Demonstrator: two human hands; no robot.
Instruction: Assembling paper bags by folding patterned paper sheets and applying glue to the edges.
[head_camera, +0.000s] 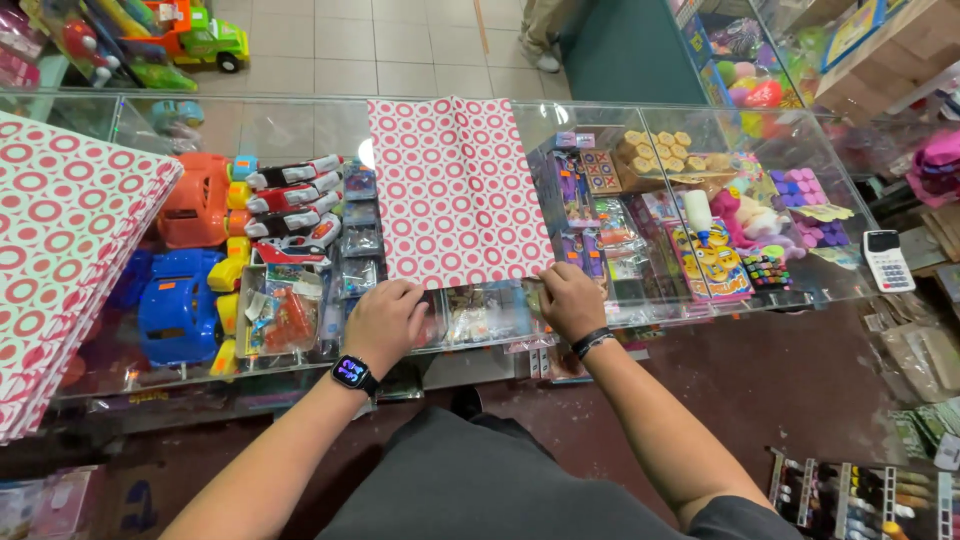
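In the head view, a sheet of red-and-white circle-patterned wrapping paper (455, 185) is laid flat on the glass display counter (790, 290). Its near corners are pinned by the left hand (385, 322) and right hand (570, 298), fingers curled on the edge. The paper could probably be creased or slid askew if pressed unevenly on the slick glass.

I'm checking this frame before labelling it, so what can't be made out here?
- Head view: the left hand and right hand rest on the near edge of the wrapping paper; whether the fingers pinch it is hidden.
- The paper stack is cut off by the left edge.
- Toys under the glass counter blur behind reflections.
- The calculator keys are too small.
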